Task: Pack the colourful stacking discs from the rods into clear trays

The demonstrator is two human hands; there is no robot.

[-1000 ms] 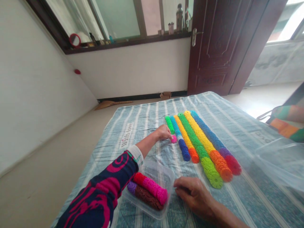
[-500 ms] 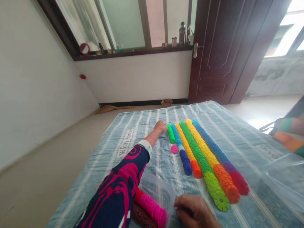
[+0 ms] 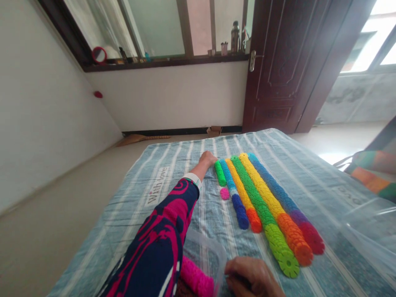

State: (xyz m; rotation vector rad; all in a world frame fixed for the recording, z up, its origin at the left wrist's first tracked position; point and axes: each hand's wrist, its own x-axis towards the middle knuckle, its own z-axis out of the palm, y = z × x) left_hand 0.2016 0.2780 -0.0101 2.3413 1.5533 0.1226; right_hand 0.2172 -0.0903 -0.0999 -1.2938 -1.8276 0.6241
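Observation:
My left hand (image 3: 208,159) reaches far forward, fingers closed at the far end of a short row of green discs (image 3: 220,173). The fingertips are turned away, so what they grip is hidden. A single pink disc (image 3: 224,193) lies just nearer than that row. In the foreground, my right hand (image 3: 252,275) rests with curled fingers beside the rim of a clear plastic box (image 3: 220,247); whether it grips anything is hidden. A bright pink stack of discs (image 3: 198,278) lies in the box, partly covered by my left sleeve, with something dark brown below it.
Longer disc rows lie side by side to the right: a blue one (image 3: 240,212), an orange one (image 3: 239,181), a green one (image 3: 256,202), a yellow one (image 3: 262,183) and a blue-to-red one (image 3: 275,192). Another clear container (image 3: 371,231) stands at right on the striped cloth (image 3: 123,210).
The view has shifted slightly, with the box a little lower in frame. My left hand stays at the far end of the short green row; my right hand keeps its place by the box.

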